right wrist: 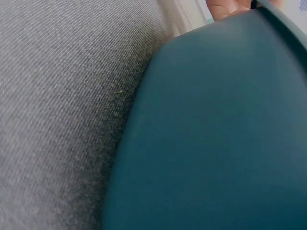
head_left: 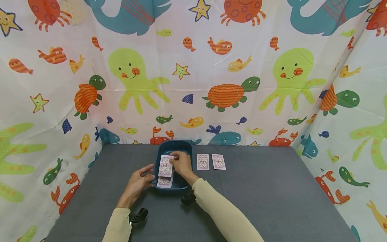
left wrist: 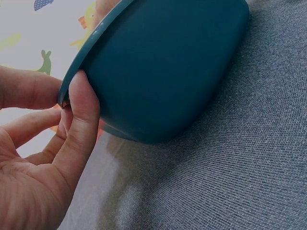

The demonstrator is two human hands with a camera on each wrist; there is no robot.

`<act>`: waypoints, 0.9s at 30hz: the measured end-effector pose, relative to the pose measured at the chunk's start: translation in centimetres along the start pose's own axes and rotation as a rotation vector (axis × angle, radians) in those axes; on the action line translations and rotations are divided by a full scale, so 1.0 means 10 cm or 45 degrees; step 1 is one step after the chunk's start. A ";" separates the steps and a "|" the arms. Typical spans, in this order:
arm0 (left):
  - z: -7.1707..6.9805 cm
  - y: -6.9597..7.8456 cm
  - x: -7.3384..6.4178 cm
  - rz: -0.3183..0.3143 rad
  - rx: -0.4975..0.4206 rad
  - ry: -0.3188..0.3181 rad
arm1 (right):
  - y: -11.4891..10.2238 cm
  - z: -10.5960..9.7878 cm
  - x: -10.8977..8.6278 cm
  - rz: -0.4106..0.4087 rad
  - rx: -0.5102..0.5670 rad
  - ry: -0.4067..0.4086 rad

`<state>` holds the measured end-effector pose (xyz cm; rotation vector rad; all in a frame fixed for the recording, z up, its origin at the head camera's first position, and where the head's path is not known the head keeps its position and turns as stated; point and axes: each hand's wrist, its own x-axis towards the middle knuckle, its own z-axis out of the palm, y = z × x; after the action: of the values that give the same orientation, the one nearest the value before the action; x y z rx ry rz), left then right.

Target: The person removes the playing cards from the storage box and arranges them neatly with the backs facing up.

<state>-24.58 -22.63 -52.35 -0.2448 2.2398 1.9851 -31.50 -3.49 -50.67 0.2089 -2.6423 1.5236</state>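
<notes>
A dark blue plastic tub (head_left: 178, 145) sits on the grey cloth. My left hand (head_left: 137, 183) holds it at its left side; in the left wrist view the thumb (left wrist: 84, 103) lies against the outer wall and a finger meets the rim. Over the inside of the tub, my right hand (head_left: 182, 165) pinches a patterned playing card (head_left: 165, 165) at its right edge, back side up. Below that card, at the tub's left, another card (head_left: 164, 183) shows in part, partly covered. The right wrist view is mostly filled by the tub's outer wall (right wrist: 206, 124).
Two playing cards lie back side up right of the tub, one card (head_left: 203, 162) closer and a slightly turned card (head_left: 218, 162) beyond it. The grey table cloth (head_left: 266, 195) extends to both sides. A printed sea-animal curtain (head_left: 193, 53) hangs behind.
</notes>
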 end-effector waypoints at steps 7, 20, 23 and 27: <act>0.01 -0.02 0.01 0.014 -0.019 -0.001 | -0.01 -0.04 0.01 -0.056 0.096 0.091; 0.01 -0.03 0.01 0.009 -0.010 0.017 | -0.05 -0.24 -0.03 -0.042 0.200 0.098; 0.01 -0.02 0.00 0.017 -0.011 0.016 | -0.05 -0.29 -0.05 -0.042 0.214 0.099; 0.00 -0.01 -0.01 0.037 -0.015 0.009 | -0.04 -0.35 -0.07 -0.031 0.229 0.106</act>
<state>-24.49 -22.61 -52.42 -0.2220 2.2487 2.0158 -30.69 -0.64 -48.69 0.1844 -2.4316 1.7231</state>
